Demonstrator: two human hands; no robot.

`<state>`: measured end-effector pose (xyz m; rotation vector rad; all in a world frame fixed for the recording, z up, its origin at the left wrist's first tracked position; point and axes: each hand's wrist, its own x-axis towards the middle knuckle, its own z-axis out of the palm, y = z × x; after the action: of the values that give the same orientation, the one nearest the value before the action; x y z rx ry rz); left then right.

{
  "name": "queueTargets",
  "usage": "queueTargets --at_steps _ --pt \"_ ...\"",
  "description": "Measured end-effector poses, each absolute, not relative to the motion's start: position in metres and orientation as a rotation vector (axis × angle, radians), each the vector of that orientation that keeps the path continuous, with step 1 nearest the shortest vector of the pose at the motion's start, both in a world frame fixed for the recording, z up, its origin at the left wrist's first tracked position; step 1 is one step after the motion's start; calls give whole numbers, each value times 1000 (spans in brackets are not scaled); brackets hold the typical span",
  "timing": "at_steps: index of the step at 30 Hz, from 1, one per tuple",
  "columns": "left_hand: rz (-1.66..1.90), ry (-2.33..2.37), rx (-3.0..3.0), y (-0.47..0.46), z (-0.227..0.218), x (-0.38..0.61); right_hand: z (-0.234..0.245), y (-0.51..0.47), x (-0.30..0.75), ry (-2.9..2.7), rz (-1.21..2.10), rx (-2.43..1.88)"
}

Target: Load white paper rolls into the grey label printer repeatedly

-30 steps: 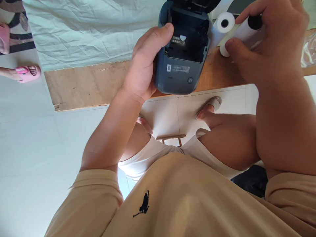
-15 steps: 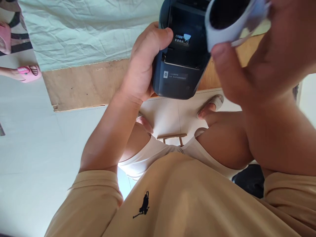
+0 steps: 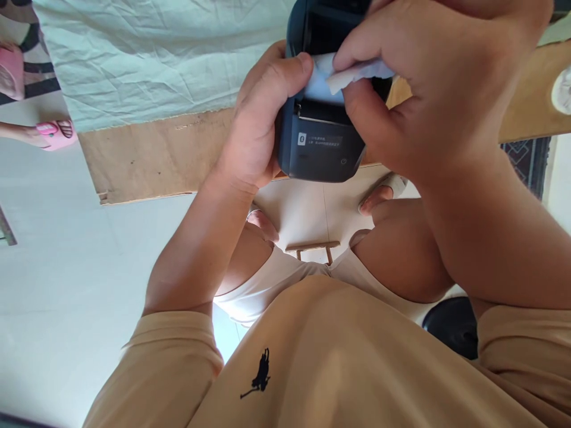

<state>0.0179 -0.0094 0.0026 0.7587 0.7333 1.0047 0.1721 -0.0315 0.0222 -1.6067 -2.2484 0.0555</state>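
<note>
1. The left hand [image 3: 259, 131] wraps the left side of a dark blue-grey printer [image 3: 321, 151]. Its fingers are closed on the casing, and the thumb lies across the top edge of the open bay.
2. The printer is held at the near edge of a wooden board [image 3: 147, 157], partly overhanging it, with its lid tipped back and out of sight.
3. The right hand [image 3: 428, 77] comes in over the printer from the right. Thumb and fingertips are pinched on a strip of white paper [image 3: 352, 71] that lies across the open bay and touches the left thumb.
4. The printer's front face bears a small white square with a Bluetooth mark [image 3: 302, 139]. Beside it runs a line of fine print too small to read.
5. A round power button [image 3: 343, 161] sits lower right of that print.
6. A crumpled pale green cloth [image 3: 156, 53] covers the board left of the printer.
7. Well to the right of the printer, a white roll [image 3: 562, 89] rests on the board at the frame's edge.
8. Far left of the printer, a foot in a pink slipper [image 3: 56, 134] stands on the floor.
9. Below the printer, the person's tan shirt carries a small black horse-and-rider logo [image 3: 259, 374].
</note>
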Motion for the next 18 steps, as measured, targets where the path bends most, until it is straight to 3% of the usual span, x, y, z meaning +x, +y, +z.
queueTargets --at_steps 7,18 --pt "987 729 860 -8 2 12 15 -42 169 -2310 -140 -1375" --pt "885 542 1131 -2 -7 4 24 -47 170 -2250 189 -1416"
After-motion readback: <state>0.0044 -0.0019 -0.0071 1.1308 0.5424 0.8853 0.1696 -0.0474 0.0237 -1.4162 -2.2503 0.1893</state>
